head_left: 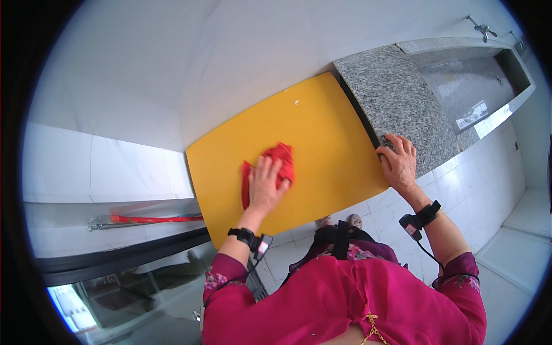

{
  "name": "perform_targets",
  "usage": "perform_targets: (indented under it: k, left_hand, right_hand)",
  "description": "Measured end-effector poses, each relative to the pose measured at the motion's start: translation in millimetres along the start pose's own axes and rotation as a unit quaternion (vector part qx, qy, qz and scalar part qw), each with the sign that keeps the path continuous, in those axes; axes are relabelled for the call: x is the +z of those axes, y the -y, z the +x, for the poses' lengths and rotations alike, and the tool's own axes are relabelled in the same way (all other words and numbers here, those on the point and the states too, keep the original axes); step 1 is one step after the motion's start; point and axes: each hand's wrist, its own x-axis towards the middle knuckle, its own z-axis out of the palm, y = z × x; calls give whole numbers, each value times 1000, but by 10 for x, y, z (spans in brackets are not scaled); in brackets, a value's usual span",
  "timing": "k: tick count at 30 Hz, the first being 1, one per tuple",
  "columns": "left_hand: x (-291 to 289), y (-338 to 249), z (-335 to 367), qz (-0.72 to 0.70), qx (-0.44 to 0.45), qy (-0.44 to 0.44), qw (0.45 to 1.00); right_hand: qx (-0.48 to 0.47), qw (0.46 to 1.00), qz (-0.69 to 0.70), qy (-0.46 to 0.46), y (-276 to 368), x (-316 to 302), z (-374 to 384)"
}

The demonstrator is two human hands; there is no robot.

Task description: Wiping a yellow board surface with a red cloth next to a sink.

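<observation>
My left hand (266,187) presses down on a crumpled red cloth (282,154), its fingers bent over the fabric. The cloth lies on a yellow tabletop (328,126), left of the middle, and part of it is hidden under the palm. My right hand (401,164) rests where the tabletop's right edge meets the grey granite counter (385,80). Its fingers are apart over the granite, and the thumb is by the yellow edge. Nothing shows in that hand. Each wrist wears a black strap with a small device.
A stone sink basin (468,86) adjoins the counter at the far right, below a wall tap (482,27). White wall runs behind the table. Left of it are a white ledge (103,169), a red pole (155,219) and a dark glass-fronted surface (144,282). A small white speck (296,102) marks the tabletop.
</observation>
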Motion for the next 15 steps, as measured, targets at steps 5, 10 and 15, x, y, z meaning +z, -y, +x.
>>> perform_targets:
  k: [5, 10, 15]
  left_hand:
    - [172, -24, 1052, -9, -174, -88, 981]
    - [304, -1158, 1569, -53, -1, -33, 998]
    - [354, -1459, 643, -146, 249, 24, 957]
  right_hand:
    - [5, 1000, 12, 2, 59, 44, 27]
    - [6, 1000, 15, -3, 28, 36, 39]
    - [4, 1000, 11, -8, 33, 47, 40]
